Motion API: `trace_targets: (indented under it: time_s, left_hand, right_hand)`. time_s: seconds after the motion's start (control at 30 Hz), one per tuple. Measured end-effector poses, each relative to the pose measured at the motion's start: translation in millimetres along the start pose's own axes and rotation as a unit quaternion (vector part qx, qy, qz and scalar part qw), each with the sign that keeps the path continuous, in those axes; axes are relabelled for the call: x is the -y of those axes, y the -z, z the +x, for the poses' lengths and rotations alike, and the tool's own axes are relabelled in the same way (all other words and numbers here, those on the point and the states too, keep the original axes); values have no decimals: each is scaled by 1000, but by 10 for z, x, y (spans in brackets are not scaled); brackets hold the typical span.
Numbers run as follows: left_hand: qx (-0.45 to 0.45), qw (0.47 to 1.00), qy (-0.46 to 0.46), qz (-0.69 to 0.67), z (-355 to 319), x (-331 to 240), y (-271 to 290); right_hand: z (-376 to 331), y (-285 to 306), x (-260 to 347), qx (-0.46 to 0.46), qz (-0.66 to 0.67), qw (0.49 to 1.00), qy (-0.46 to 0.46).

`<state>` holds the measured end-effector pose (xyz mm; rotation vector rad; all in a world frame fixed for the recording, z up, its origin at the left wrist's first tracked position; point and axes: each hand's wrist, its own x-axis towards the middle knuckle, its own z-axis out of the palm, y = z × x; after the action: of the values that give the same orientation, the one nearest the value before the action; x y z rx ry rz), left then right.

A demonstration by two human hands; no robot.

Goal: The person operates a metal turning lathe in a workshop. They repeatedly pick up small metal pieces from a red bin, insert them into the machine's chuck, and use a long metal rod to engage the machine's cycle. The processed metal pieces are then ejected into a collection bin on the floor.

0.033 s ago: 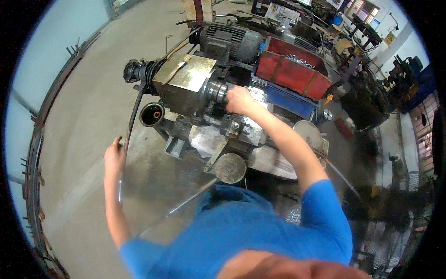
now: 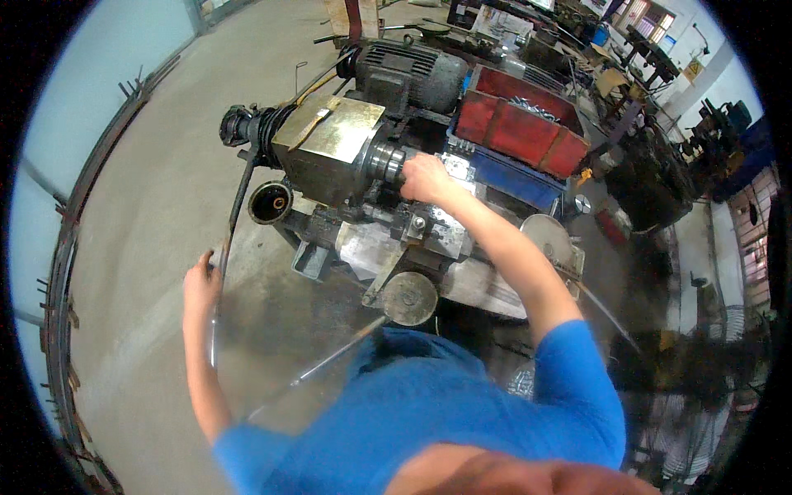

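My right hand is closed right at the front of the round metal chuck of a lathe-like machine. Its fingers curl inward, and whatever they hold is hidden behind them. Out to the left, my left hand hangs beside a long dark lever that slants down from the machine's left end. One finger points up, apart from the others, and the hand's edge overlaps the lever; whether it touches cannot be made out. The brass-coloured cover plate of the headstock has a flat wooden-looking strip lying on it.
Behind the chuck, a red metal bin of small metal parts sits above a blue tray. A ribbed motor stands at the back. Round handwheels and a slanting rod are close to my body. An open round cup juts out left.
My left hand has shifted very slightly downward and its raised finger sits a little lower. My right hand and the machine look the same.
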<state>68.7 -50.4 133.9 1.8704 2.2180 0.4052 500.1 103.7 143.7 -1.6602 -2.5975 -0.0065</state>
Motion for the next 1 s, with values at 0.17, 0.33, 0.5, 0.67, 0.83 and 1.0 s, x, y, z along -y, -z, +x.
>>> trace_targets:
  time_s: [0.17,0.33,0.5,0.67,0.83,1.0]
  left_hand:
    - [6,998,27,-50,-366,490,-363]
    - [-9,995,98,17,-238,354,-502]
    - [-17,982,73,175,80,846,-471]
    - [-96,940,-10,328,718,1665,-140]
    - [-72,964,38,251,863,1551,-178]
    - [-322,937,-85,-107,745,867,-913]
  right_hand:
    - [80,-91,41,1,58,998,-25]
    - [83,-85,-11,11,86,996,-33]
    - [92,-138,-53,5,67,998,6]
    - [113,-219,-74,-45,80,995,35]
    - [31,-130,-44,-17,66,998,-10]
    - [-340,87,-118,-141,113,980,80]
